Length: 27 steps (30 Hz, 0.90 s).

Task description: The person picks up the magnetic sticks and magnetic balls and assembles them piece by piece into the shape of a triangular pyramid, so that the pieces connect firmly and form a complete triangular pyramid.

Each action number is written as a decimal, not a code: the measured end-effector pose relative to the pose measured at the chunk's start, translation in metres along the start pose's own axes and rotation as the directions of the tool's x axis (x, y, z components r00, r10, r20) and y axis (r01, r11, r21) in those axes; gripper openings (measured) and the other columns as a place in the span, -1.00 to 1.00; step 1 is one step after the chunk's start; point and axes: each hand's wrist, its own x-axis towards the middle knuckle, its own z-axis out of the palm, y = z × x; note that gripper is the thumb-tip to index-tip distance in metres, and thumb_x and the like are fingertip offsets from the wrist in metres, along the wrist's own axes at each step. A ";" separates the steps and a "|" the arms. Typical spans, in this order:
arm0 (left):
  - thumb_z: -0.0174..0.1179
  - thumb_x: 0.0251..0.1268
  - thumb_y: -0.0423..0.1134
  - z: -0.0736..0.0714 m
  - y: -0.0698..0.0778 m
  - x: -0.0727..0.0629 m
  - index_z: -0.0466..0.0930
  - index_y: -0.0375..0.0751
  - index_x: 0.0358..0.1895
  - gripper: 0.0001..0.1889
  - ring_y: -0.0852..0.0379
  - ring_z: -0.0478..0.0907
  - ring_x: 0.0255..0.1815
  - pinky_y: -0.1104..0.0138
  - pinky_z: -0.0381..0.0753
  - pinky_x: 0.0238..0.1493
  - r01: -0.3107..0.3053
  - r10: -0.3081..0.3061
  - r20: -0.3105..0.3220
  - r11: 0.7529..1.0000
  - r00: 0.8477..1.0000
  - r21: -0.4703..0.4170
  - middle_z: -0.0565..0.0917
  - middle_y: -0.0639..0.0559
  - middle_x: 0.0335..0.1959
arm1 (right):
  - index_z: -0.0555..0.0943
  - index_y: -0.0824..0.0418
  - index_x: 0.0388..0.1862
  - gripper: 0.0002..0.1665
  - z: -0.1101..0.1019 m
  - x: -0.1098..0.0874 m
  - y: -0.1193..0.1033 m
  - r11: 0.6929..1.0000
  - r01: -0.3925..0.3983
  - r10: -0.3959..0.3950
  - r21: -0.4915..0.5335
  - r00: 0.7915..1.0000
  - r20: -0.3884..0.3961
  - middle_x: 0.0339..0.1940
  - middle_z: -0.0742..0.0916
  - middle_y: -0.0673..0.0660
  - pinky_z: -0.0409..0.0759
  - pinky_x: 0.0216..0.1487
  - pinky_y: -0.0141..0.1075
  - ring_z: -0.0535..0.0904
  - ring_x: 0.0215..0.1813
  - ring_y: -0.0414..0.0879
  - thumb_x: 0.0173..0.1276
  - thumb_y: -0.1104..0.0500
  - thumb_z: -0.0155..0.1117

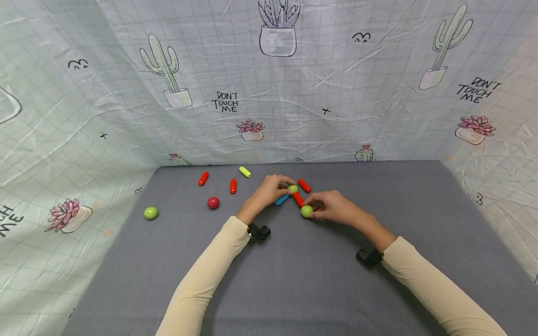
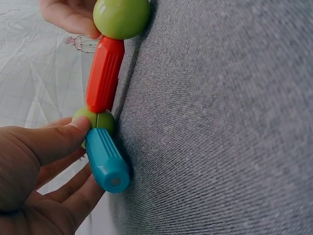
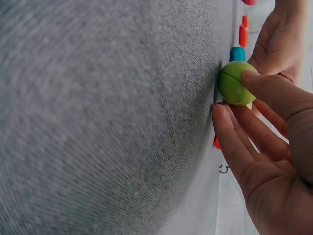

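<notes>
My left hand (image 1: pixel 272 189) pinches a green ball (image 1: pixel 293 188) between thumb and fingers. A ribbed blue rod (image 2: pixel 107 161) joins that ball on one side; its free end shows a small grey disc. From the same ball a ribbed red rod (image 2: pixel 105 73) runs to a second green ball (image 1: pixel 307 211). My right hand (image 1: pixel 334 207) holds this second ball, thumb on one side and fingers on the other. In the left wrist view the pieces touch end to end as a bent chain. The right wrist view hides most of the red rod behind the nearer ball.
One loose red rod (image 1: pixel 304 185) lies just behind the chain. Towards the left are two more red rods (image 1: pixel 203 178), a yellow-green rod (image 1: pixel 245 172), a red ball (image 1: pixel 213 202) and a green ball (image 1: pixel 151 213). A patterned cloth (image 1: pixel 319 93) hangs behind the grey tabletop (image 1: pixel 302 289).
</notes>
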 end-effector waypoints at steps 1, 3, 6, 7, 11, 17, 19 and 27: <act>0.32 0.38 -0.31 0.000 0.000 0.000 0.73 -0.17 0.14 -0.70 -0.03 0.70 0.11 0.19 0.66 0.15 -0.003 0.003 0.002 1.000 1.000 0.005 0.70 -0.06 0.17 | 0.70 0.20 0.06 -0.65 -0.001 0.000 0.000 1.000 0.000 0.000 -0.004 1.000 -0.001 -0.05 0.80 0.12 0.73 -0.04 -0.27 0.75 -0.04 -0.02 0.30 0.25 0.50; 0.30 0.41 -0.30 0.000 0.000 0.000 0.71 -0.17 0.16 -0.70 -0.03 0.70 0.11 0.18 0.65 0.16 -0.010 0.010 0.008 1.000 1.000 0.018 0.70 -0.06 0.18 | 0.70 0.21 0.07 -0.64 -0.002 -0.001 -0.001 1.000 0.000 0.000 -0.008 1.000 -0.006 -0.04 0.79 0.12 0.73 -0.03 -0.25 0.75 -0.03 -0.02 0.29 0.27 0.49; 0.27 0.45 -0.27 -0.002 -0.001 -0.002 0.67 -0.17 0.22 -0.67 -0.03 0.68 0.13 0.16 0.65 0.15 -0.016 0.016 0.016 0.999 1.000 0.031 0.67 -0.07 0.22 | 0.69 0.21 0.09 -0.63 -0.003 -0.002 -0.001 1.000 0.004 -0.004 -0.008 1.000 -0.006 0.00 0.78 0.13 0.72 -0.02 -0.24 0.74 -0.01 0.00 0.30 0.30 0.48; 0.26 0.46 -0.27 -0.004 -0.002 -0.003 0.65 -0.17 0.24 -0.66 -0.03 0.68 0.14 0.16 0.65 0.15 -0.016 0.016 0.016 0.999 1.000 0.033 0.66 -0.08 0.23 | 0.69 0.21 0.10 -0.62 -0.003 -0.003 -0.001 1.000 0.004 -0.004 -0.007 1.000 -0.005 0.00 0.78 0.13 0.72 -0.03 -0.25 0.74 0.00 0.00 0.30 0.30 0.48; 0.22 0.49 -0.30 -0.016 -0.004 -0.012 0.58 -0.20 0.31 -0.62 -0.03 0.67 0.14 0.17 0.68 0.10 -0.004 0.003 0.006 1.000 1.000 0.030 0.62 -0.10 0.28 | 0.69 0.21 0.11 -0.62 -0.003 -0.003 0.001 1.000 0.012 -0.012 -0.011 1.000 -0.004 0.01 0.78 0.14 0.72 -0.03 -0.26 0.74 -0.01 0.00 0.31 0.28 0.48; 0.20 0.48 -0.38 -0.046 -0.008 -0.036 0.56 -0.29 0.31 -0.62 -0.08 0.66 0.13 0.11 0.69 0.08 0.014 -0.013 -0.029 0.999 0.999 0.032 0.61 -0.18 0.27 | 0.71 0.18 0.10 -0.60 -0.003 -0.002 0.004 1.000 0.020 -0.020 0.000 0.999 -0.026 -0.03 0.79 0.10 0.72 -0.03 -0.26 0.74 -0.02 -0.02 0.28 0.27 0.51; 0.20 0.48 -0.39 -0.055 -0.010 -0.045 0.56 -0.29 0.31 -0.62 -0.09 0.66 0.14 0.09 0.69 0.07 0.027 -0.026 -0.044 0.999 0.999 0.030 0.61 -0.19 0.27 | 0.71 0.17 0.11 -0.59 -0.003 -0.002 0.005 1.000 0.023 -0.023 0.006 0.999 -0.028 -0.02 0.79 0.09 0.72 -0.02 -0.26 0.74 -0.02 -0.02 0.27 0.28 0.51; 0.20 0.48 -0.38 -0.085 -0.031 -0.070 0.57 -0.31 0.28 -0.64 -0.13 0.66 0.13 0.04 0.67 0.10 0.111 -0.104 -0.096 0.991 0.990 0.077 0.62 -0.22 0.25 | 0.74 0.15 0.11 -0.59 -0.004 -0.002 0.009 0.999 0.032 -0.032 -0.004 0.999 -0.032 0.03 0.79 0.10 0.72 -0.04 -0.27 0.74 -0.01 -0.06 0.26 0.26 0.52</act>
